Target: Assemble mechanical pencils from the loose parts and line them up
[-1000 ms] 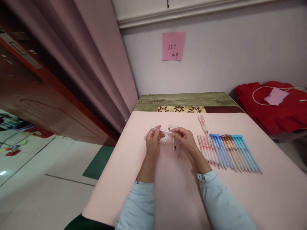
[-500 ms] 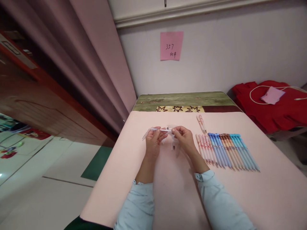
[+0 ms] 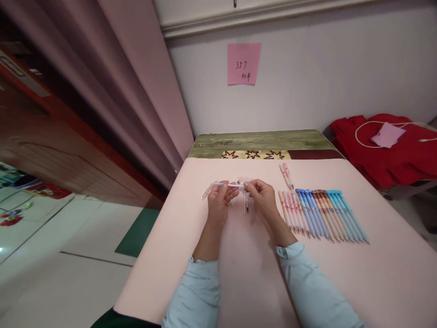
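Observation:
A thin white pen refill [image 3: 234, 185] is held level between my two hands, above the pink table cover. My left hand [image 3: 217, 201] pinches its left part, fingers closed. At its right end, the thumb and fingertips of my right hand [image 3: 265, 198] close on it. Behind and below the hands lie several loose refills, one a clear tube with a black part [image 3: 246, 202]; my fingers partly hide them. More clear, slim pieces [image 3: 207, 190] lie just left of my left hand.
Right of my hands, several pens lie side by side in pink, blue, brown and turquoise groups [image 3: 322, 216]. Two pink-patterned pens [image 3: 286, 176] lie above the row. A red cloth [image 3: 389, 159] with a white cable is beyond the table's right edge; a curtain [image 3: 150, 82] hangs left.

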Demonstrator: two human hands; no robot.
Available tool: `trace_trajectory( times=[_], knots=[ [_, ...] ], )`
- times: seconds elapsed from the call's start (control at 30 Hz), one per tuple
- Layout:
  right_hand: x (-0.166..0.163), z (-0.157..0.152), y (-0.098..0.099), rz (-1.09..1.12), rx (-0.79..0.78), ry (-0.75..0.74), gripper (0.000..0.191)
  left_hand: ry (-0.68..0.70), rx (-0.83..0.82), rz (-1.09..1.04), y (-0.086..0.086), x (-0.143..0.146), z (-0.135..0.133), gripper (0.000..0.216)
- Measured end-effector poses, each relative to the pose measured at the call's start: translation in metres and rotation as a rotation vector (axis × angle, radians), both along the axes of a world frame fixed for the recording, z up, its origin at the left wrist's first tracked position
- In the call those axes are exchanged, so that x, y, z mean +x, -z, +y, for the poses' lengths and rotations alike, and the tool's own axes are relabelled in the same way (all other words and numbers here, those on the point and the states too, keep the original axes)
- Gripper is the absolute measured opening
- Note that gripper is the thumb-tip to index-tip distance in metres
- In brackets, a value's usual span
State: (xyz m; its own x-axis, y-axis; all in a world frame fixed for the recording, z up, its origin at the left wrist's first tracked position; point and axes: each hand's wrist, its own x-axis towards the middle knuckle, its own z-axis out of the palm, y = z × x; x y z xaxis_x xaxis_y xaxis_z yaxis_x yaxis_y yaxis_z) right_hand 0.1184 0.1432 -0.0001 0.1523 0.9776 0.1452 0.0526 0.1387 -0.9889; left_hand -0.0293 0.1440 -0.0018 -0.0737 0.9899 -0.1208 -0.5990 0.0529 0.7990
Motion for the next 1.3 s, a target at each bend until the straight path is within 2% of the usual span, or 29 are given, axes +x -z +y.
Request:
trace_trajectory(
  times=[0.2,0.33,0.47,0.53,0.6,0.7,0.8,0.93,1.1,1.23,1.3],
  knots=[
    [-0.0020,0.0005,0.0033,0.020,0.018,-0.045,0.033,-0.021,-0.027,-0.010,0.0013,-0.0005,0.0011,0.030],
    [0.0001,-0.0026,0.0002,-0.126,0.011,0.012,0.037,-0.001,-0.019,-0.002,0.0013,-0.0005,0.0008,0.030],
    [0.0021,-0.0040,-0.0004,-0.244,-0.021,0.040,0.050,0.016,0.002,0.005,0.0019,-0.0002,0.0005,0.033],
    [0.0016,-0.0033,0.0011,-0.240,-0.021,0.023,0.049,0.010,0.015,0.011,0.0020,-0.0005,0.0006,0.033],
    [0.0002,-0.0022,0.0031,-0.189,-0.008,-0.014,0.038,-0.013,0.021,0.008,0.0019,-0.0011,0.0009,0.031],
    [-0.0020,-0.0014,0.0046,-0.072,0.018,-0.083,0.040,-0.048,0.023,-0.005,0.0021,-0.0023,0.0016,0.028],
    [-0.0023,-0.0025,0.0035,-0.023,0.002,-0.123,0.030,-0.057,0.025,0.002,0.0030,-0.0028,0.0019,0.028],
    [0.0001,-0.0037,0.0014,-0.102,-0.055,-0.102,0.046,-0.063,0.032,0.016,0.0043,-0.0027,0.0017,0.028],
    [0.0010,-0.0021,0.0042,-0.147,0.023,-0.061,0.037,-0.078,0.038,0.009,0.0044,-0.0033,0.0022,0.028],
    [0.0003,-0.0021,0.0055,-0.157,-0.045,-0.099,0.046,-0.072,0.039,0.021,0.0039,-0.0034,0.0024,0.029],
    [-0.0001,-0.0022,0.0051,-0.153,-0.032,-0.087,0.042,-0.068,0.043,0.024,0.0038,-0.0033,0.0023,0.029]
  ],
)
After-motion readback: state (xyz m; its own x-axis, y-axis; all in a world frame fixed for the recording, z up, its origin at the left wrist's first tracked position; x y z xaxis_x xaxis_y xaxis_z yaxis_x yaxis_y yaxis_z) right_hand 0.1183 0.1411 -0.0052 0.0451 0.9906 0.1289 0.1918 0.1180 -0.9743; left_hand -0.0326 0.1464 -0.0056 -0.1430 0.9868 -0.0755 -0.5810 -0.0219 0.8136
